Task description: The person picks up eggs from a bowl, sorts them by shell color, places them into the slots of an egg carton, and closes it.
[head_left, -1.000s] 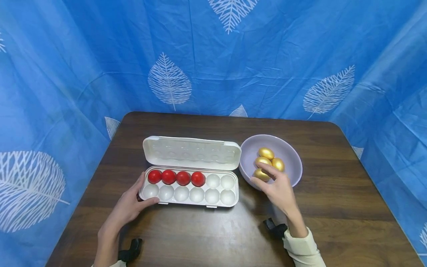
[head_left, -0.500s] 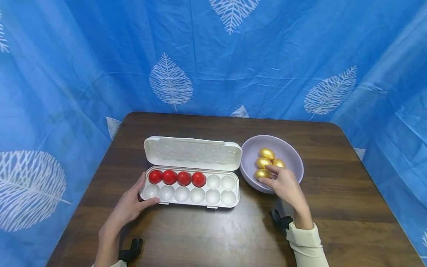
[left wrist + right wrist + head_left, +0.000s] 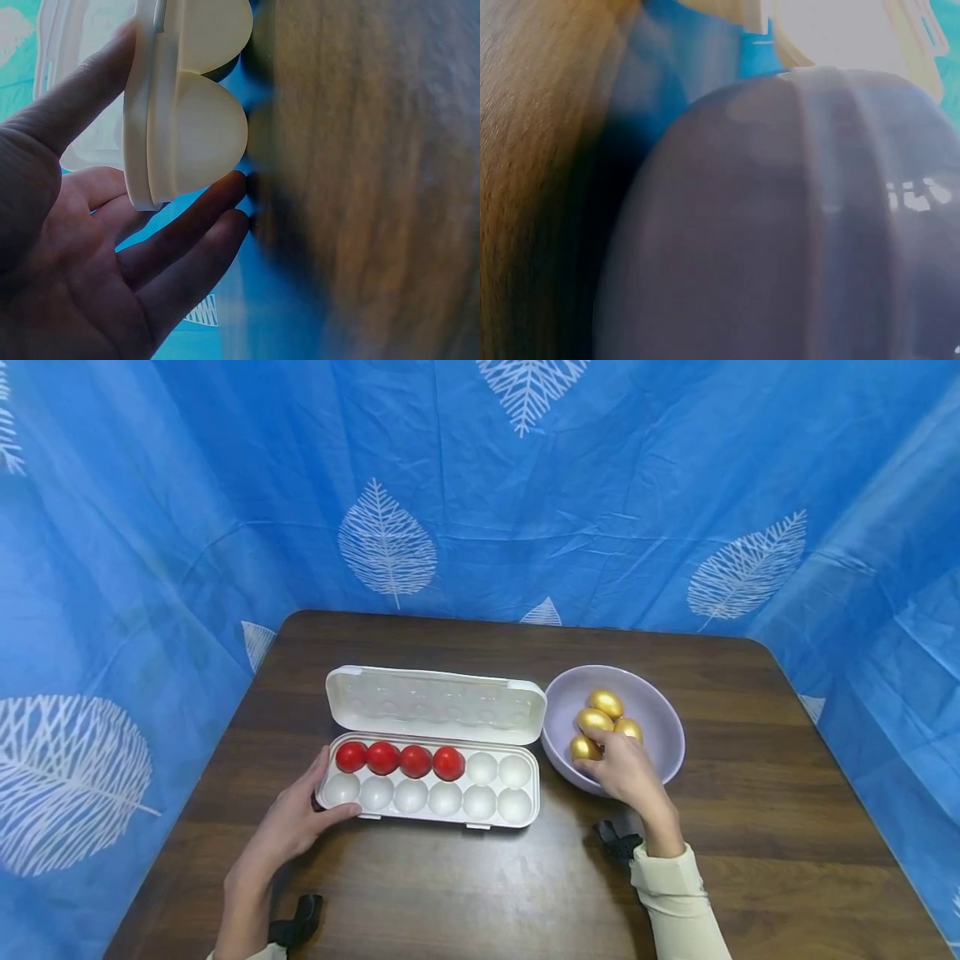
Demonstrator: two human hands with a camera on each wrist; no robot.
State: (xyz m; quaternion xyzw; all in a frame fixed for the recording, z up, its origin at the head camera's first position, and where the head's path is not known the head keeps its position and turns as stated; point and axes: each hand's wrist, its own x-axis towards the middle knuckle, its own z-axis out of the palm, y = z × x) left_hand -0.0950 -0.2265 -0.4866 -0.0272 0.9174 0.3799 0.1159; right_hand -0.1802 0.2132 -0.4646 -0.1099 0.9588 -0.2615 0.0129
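the left hand [image 3: 288,827], fingers spread, touches the left end of a white plastic egg carton [image 3: 427,797] holding four round red balls [image 3: 415,762]. to its right, the right hand [image 3: 628,770] pinches the nearest shiny golden egg [image 3: 584,748], one of four inside a round lilac bowl [image 3: 656,718]; fingers partly cover it, and bowl wall fills most of the right wrist view, hiding the pinch.

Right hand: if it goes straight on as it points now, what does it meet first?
Probably the front gold egg in the purple bowl; the right hand is at it, though contact is unclear.
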